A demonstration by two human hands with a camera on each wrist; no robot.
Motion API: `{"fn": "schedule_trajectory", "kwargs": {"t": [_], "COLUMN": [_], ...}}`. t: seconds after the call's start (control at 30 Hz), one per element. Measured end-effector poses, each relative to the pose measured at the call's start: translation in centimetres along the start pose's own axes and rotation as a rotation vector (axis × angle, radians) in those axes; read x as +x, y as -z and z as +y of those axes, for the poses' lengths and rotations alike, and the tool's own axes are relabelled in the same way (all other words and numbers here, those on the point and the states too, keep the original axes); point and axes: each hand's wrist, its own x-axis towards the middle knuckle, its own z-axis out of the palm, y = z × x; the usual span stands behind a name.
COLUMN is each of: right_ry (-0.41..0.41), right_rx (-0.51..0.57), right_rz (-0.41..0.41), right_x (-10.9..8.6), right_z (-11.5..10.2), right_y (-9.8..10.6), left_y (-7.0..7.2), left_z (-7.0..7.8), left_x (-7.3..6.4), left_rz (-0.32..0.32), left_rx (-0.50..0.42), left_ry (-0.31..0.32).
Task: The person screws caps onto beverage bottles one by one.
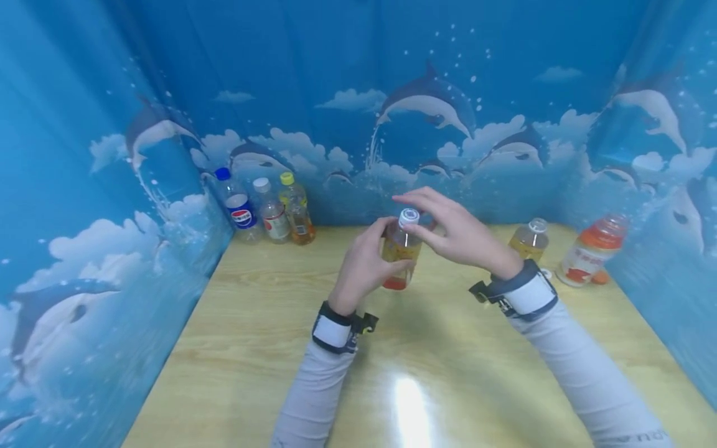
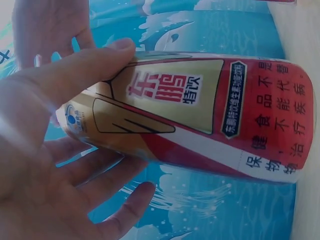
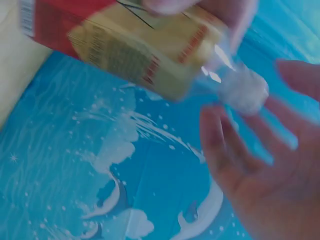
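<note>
A drink bottle (image 1: 400, 252) with a gold and red label stands in front of me at the table's middle, its base close to the tabletop. My left hand (image 1: 364, 267) grips it around the label, thumb on the near side. In the left wrist view the label (image 2: 165, 95) faces the camera. On top sits a white cap (image 1: 409, 216), seen blurred in the right wrist view. Around this cap my right hand (image 1: 456, 233) holds its thumb and fingers spread, with the thumb nearest it. Some right fingers are hidden behind the bottle's neck.
Back left, three bottles stand together: blue-capped (image 1: 241, 211), white-capped (image 1: 274, 218) and yellow-capped (image 1: 297, 214). At right are an uncapped yellow-label bottle (image 1: 529, 239), a red and white bottle (image 1: 590, 252), a loose white cap (image 1: 546, 273) and an orange cap (image 1: 600, 277). Dolphin-print curtains surround the table.
</note>
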Motion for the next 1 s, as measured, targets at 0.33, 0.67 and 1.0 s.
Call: {"fn": "schedule_trajectory", "kwargs": {"t": [0.33, 0.67, 1.0], "right_ry": [-0.061, 0.076, -0.003], "right_rx": [-0.133, 0.017, -0.042], "right_rz": [0.07, -0.015, 0.025], "right_x": [-0.2, -1.2, -1.7], "right_z": [0.2, 1.1, 0.9], "right_y": [-0.1, 1.9, 1.6], "left_y": [-0.1, -0.5, -0.8], "left_z": [0.2, 0.7, 1.3], "left_x": [-0.3, 0.0, -0.1], "left_rz": [-0.048, -0.075, -0.083], "left_rx": [0.021, -0.022, -0.019], "left_ry": [0.001, -0.024, -0.051]}}
